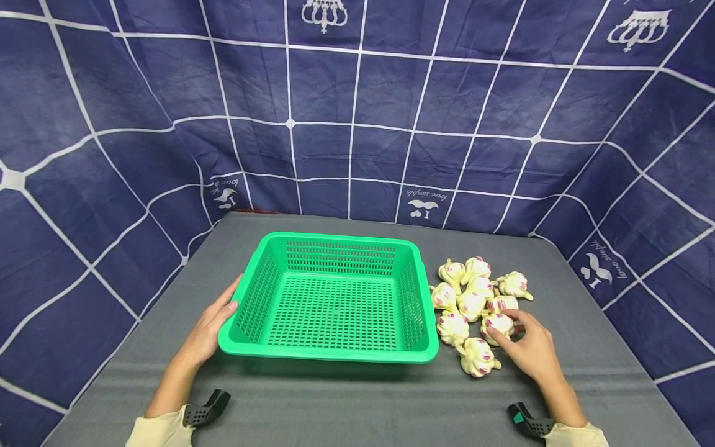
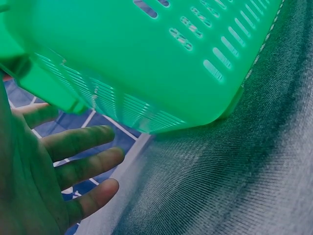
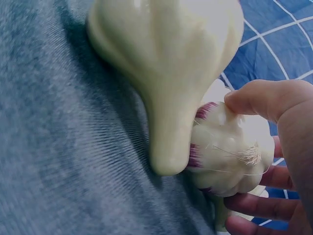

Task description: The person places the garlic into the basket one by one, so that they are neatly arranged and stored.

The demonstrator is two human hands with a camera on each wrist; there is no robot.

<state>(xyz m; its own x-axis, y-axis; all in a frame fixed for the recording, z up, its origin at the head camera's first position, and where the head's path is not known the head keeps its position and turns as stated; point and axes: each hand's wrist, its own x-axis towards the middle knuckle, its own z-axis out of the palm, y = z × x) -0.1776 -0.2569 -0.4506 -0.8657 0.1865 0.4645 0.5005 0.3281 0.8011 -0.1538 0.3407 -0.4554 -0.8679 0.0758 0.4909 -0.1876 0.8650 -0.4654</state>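
A green plastic basket (image 1: pixel 335 356) with slotted walls stands on the grey cloth, nothing inside it. At its left rim is my left hand (image 1: pixel 211 326), thumb against the rim. In the left wrist view the fingers (image 2: pixel 90 161) extend straight and spread below the rim, apart from the wall. To the basket's right lies a cluster of whitish garlic bulbs with purple streaks. My right hand (image 1: pixel 533 347) holds one garlic bulb (image 1: pixel 496 328) at the cluster's near right side. The right wrist view shows thumb and fingers around that bulb (image 3: pixel 230 152), its root tuft facing out.
Another garlic bulb (image 1: pixel 477 358) lies nearest the front, left of my right hand; it looms large in the right wrist view. Several more bulbs (image 1: pixel 451 271) lie behind, close to the basket's right wall. A blue white-lined cloth (image 1: pixel 380 155) hangs around the table (image 1: pixel 357 403).
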